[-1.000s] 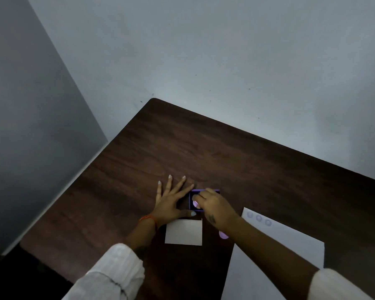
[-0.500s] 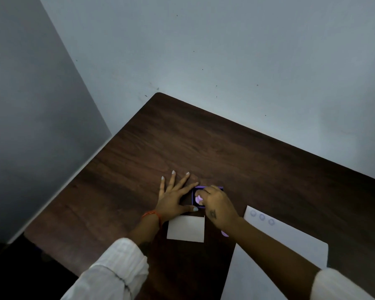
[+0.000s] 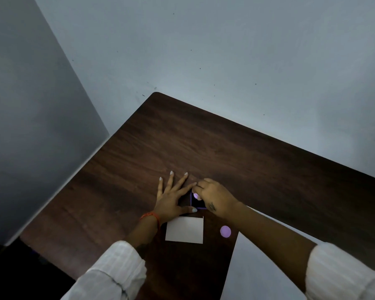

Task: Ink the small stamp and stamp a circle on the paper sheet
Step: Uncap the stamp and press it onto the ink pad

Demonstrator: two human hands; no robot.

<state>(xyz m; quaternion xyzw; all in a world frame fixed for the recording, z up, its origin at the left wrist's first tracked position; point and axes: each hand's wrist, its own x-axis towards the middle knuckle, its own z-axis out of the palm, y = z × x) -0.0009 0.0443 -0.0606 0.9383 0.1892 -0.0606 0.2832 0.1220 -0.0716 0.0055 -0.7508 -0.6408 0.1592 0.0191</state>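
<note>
My right hand (image 3: 214, 197) pinches the small lilac stamp (image 3: 196, 195) and holds it down on the purple-rimmed ink pad (image 3: 195, 205); most of the pad is hidden under that hand. My left hand (image 3: 171, 200) lies flat on the table, fingers spread, with index finger and thumb along the pad's left side and bracing it. The white paper sheet (image 3: 253, 276) lies at the lower right, partly under my right forearm, which covers any stamped circles on it.
A small white card (image 3: 185, 230) lies just in front of the ink pad. A round lilac cap (image 3: 225, 231) rests to the card's right. The dark wooden table (image 3: 204, 148) stands in a wall corner; its left edge runs diagonally past my left sleeve.
My right hand has shifted slightly over the ink pad with the stamp, uncovering the lilac cap. The head camera has tilted, and my forearm now hides the sheet's stamped circles.
</note>
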